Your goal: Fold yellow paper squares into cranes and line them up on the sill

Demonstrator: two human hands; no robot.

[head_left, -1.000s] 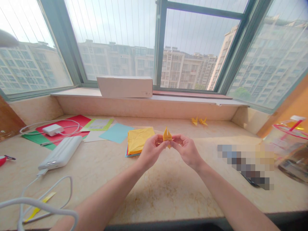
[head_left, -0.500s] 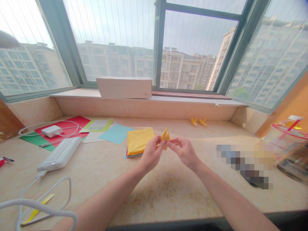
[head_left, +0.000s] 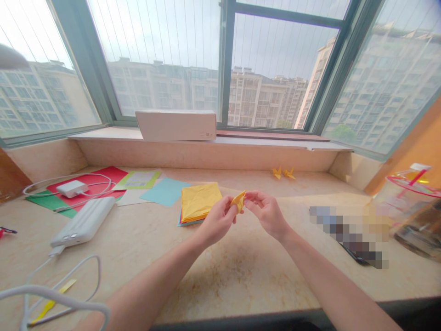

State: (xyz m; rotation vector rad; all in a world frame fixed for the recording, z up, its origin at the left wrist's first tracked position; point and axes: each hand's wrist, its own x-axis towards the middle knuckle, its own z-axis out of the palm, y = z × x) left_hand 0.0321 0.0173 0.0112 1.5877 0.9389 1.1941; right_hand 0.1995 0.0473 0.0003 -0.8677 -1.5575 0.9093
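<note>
A small folded yellow paper figure (head_left: pixel 238 200) is pinched between both hands above the marble counter (head_left: pixel 241 266). My left hand (head_left: pixel 217 219) grips its lower left side. My right hand (head_left: pixel 267 212) holds its right tip with thumb and fingers. The figure now lies tilted, its point toward the right. Just behind my left hand rests a stack of coloured paper sheets (head_left: pixel 198 202) with a crumpled yellow sheet on top. Two finished yellow paper cranes (head_left: pixel 283 173) stand far back by the wall.
A white power bank (head_left: pixel 82 222) with cable lies at left, near a white charger (head_left: pixel 71 188) on red and green paper. A light blue sheet (head_left: pixel 164 191) lies mid-back. A white box (head_left: pixel 176 125) sits on the sill. A clear jar (head_left: pixel 409 207) stands at right.
The paper figure stood upright between my hands a second ago; it has tipped over to the right and dropped a little. Both hands stayed close together.
</note>
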